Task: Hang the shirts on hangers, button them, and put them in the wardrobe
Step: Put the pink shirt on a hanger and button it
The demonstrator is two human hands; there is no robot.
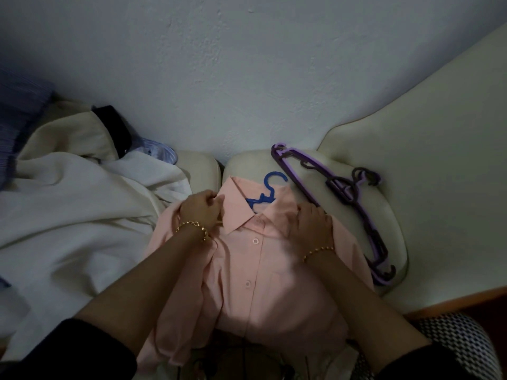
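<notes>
A pink shirt [260,283] of smooth woven cloth lies front-up on a cream padded cushion [384,212], already on a blue plastic hanger [263,199] whose hook sticks out above the collar. Its front is closed by small round buttons [255,240] the same pink as the cloth. The left hand [201,208] is at the shirt's left collar point, its fingers [216,200] curled together and pinching the edge of the cloth there. The right hand [312,224] rests on the shirt's right shoulder, fingers close together and only gently bent, pressing the cloth down. Each wrist wears a gold chain bracelet [192,226], and dark sleeves cover the forearms nearer the camera. Just right of the shirt lie purple plastic hangers [341,189], stacked and notched along their arms. Left of the shirt sits a rumpled heap of cream cloth [82,215] with a blue striped garment [162,152] behind it. Beyond the shirt rises a rough-plastered pale wall [247,78].
</notes>
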